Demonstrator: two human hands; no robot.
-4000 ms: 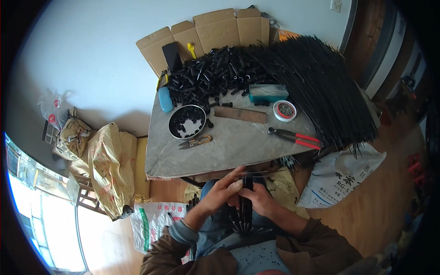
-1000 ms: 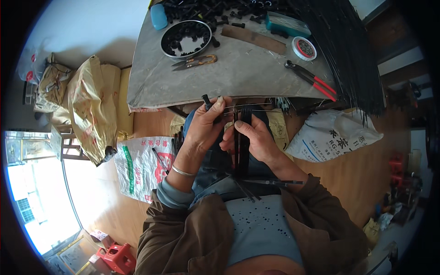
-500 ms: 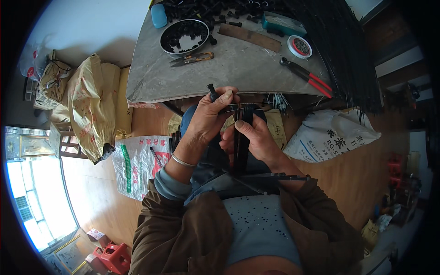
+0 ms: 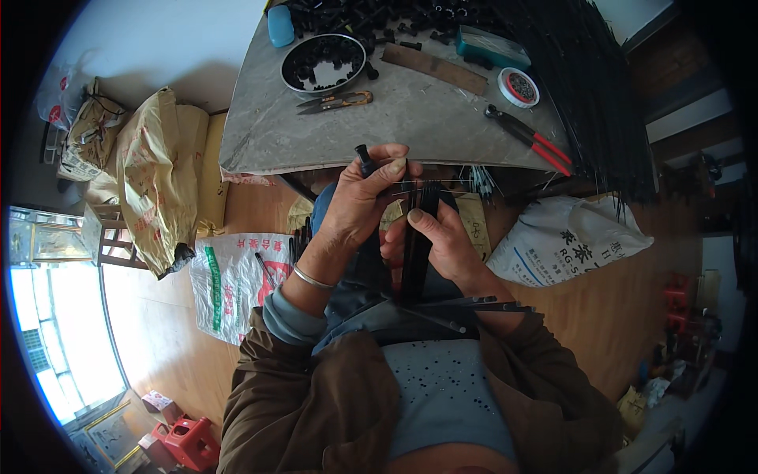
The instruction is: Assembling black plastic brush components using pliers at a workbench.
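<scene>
Over my lap, just off the table's near edge, my left hand (image 4: 357,201) is closed round a short black plastic fitting (image 4: 364,161), whose knobbed end sticks up past the thumb. Its finger and thumb tips pinch close to thin wire-like ends (image 4: 407,189); what they grip there is too small to make out. My right hand (image 4: 448,243) is wrapped round a bundle of long black strips (image 4: 415,265), thumb pressed on its upper part. The bundle stands roughly upright between my hands. More dark rods (image 4: 474,303) lie across my lap and right forearm.
The grey table (image 4: 379,138) carries scissors (image 4: 335,103), red-handled pliers (image 4: 529,141), a bowl (image 4: 286,79) of black parts, a tub (image 4: 519,87) of small metal pieces, a flat bar (image 4: 434,69) and a mass of black strips (image 4: 588,95). Sacks (image 4: 564,241) stand on the floor.
My view has shifted slightly, so the table things sit a little further right and lower. Both hands keep their grips, with only small movement at the fingertips.
</scene>
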